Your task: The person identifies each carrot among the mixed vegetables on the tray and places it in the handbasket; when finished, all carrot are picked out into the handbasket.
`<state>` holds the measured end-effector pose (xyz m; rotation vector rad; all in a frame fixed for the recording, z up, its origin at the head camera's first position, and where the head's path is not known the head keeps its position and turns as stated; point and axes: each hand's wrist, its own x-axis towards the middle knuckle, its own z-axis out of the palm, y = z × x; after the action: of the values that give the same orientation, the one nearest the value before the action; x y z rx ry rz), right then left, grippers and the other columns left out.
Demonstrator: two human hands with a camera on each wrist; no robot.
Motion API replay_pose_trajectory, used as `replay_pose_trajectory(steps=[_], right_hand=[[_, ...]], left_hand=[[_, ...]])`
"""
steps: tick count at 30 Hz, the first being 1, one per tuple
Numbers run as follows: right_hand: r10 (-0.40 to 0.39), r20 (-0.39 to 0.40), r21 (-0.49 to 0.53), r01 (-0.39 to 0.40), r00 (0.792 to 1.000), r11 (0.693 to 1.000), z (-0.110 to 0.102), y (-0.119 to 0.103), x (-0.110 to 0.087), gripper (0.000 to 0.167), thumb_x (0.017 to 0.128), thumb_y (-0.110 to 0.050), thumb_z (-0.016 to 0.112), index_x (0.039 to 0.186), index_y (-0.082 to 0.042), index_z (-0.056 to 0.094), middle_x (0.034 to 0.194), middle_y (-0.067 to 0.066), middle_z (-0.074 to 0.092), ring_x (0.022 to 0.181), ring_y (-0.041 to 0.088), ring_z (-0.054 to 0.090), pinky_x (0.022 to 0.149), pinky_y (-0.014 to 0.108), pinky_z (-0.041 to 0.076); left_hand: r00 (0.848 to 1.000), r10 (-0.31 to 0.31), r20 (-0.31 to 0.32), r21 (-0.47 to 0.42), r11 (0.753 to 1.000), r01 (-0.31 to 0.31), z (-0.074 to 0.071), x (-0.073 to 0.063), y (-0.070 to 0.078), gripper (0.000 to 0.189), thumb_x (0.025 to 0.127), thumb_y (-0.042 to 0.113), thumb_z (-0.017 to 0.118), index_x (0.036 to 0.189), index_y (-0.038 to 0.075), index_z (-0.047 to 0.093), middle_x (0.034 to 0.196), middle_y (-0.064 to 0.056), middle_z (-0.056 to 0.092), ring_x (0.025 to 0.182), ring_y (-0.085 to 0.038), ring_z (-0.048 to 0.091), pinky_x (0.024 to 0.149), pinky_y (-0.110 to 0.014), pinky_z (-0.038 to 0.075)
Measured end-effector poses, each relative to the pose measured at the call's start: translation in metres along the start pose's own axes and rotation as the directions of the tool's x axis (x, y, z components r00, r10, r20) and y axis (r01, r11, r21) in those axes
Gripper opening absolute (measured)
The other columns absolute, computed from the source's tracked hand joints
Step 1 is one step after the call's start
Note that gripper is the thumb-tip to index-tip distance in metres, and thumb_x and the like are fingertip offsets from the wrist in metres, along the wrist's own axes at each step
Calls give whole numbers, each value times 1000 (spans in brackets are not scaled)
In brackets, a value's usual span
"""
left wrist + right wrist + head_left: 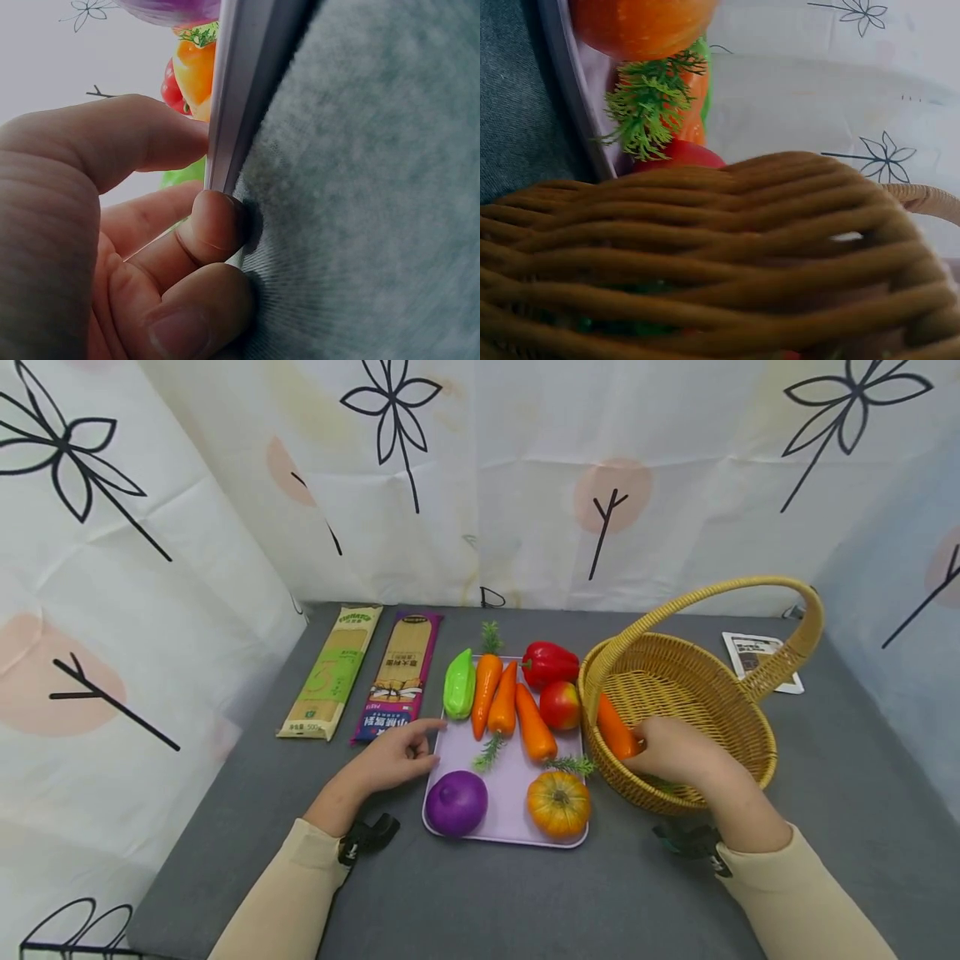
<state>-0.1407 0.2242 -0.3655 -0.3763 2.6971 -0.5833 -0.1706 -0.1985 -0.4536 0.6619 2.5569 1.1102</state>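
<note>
My left hand (396,755) is at the left edge of a lilac tray (506,793). In the left wrist view its thumb (161,135) and curled fingers (217,225) pinch the tray's rim. Inside the yellow wicker basket (701,668), my right hand (671,752) grips an orange carrot (615,727) at its thick end, against the left wall. The basket wall (705,255) hides most of that hand in the right wrist view. On the tray are three more carrots (534,727), with green tops.
The tray also bears a green vegetable (459,685), a red pepper (550,664), a red apple (560,706), a purple onion-like vegetable (457,803) and an orange pumpkin (559,804). Two noodle packs (333,672) lie left. A white packet (750,652) lies behind the basket, whose tall handle (720,587) arches up.
</note>
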Motion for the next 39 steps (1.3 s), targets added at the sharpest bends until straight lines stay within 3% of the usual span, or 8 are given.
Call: replay_pose_trajectory(steps=[5, 8, 16, 21, 29, 34, 39], right_hand=[[35, -4, 6, -35, 999, 999, -11, -2, -7, 49, 84, -34, 78, 110, 7, 71, 99, 16, 70, 88, 31, 63, 79, 48, 52], [39, -17, 11, -39, 999, 999, -19, -3, -13, 61, 86, -41, 79, 120, 8, 68, 111, 21, 70, 101, 37, 65, 88, 56, 51], [38, -108, 2, -38, 993, 999, -40, -10, -37, 75, 92, -51, 73, 138, 6, 59, 113, 14, 71, 103, 34, 65, 85, 55, 50], [54, -202, 40, -47, 978, 998, -48, -17, -56, 78, 94, -57, 67, 144, 2, 54, 125, 20, 67, 113, 40, 62, 91, 61, 47], [-5, -381, 82, 39, 925, 996, -46, -36, -72, 76, 94, -46, 74, 150, -2, 48, 144, 21, 56, 125, 44, 57, 100, 65, 40], [-35, -486, 116, 105, 873, 988, -38, -50, -78, 63, 91, -34, 80, 143, -7, 55, 135, 16, 61, 119, 42, 61, 97, 63, 43], [-73, -537, 144, 177, 840, 974, -29, -63, -79, 53, 88, -27, 83, 132, -8, 60, 125, 11, 66, 113, 37, 66, 94, 56, 47]], left_hand=[[1000, -8, 0, 11, 1000, 8, -1, 0, 0, 53, 96, 21, 71, 145, 13, 55, 79, 2, 57, 66, -15, 52, 61, -29, 44], [1000, -15, -1, 11, 1000, 15, 0, 0, -1, 52, 96, 21, 71, 145, 13, 55, 79, 2, 58, 66, -15, 52, 62, -29, 44], [1000, -17, 0, 1, 1000, 17, 1, 1, -1, 51, 96, 20, 71, 145, 14, 56, 79, 1, 57, 66, -15, 52, 61, -29, 43], [1000, -22, 1, 5, 1000, 22, 0, 1, 1, 52, 96, 20, 71, 145, 15, 56, 80, 2, 58, 66, -14, 52, 61, -29, 43], [1000, -12, 1, 8, 1000, 12, -2, -1, 2, 51, 96, 21, 71, 144, 13, 56, 80, 1, 57, 67, -16, 52, 62, -30, 43], [1000, -1, 3, 5, 1000, 1, -2, -1, 1, 51, 96, 21, 71, 144, 12, 56, 80, 1, 57, 68, -16, 53, 62, -30, 43], [1000, -9, 6, 2, 1000, 9, -2, 0, 1, 51, 96, 21, 71, 144, 13, 56, 80, 1, 57, 68, -16, 53, 63, -30, 44]])
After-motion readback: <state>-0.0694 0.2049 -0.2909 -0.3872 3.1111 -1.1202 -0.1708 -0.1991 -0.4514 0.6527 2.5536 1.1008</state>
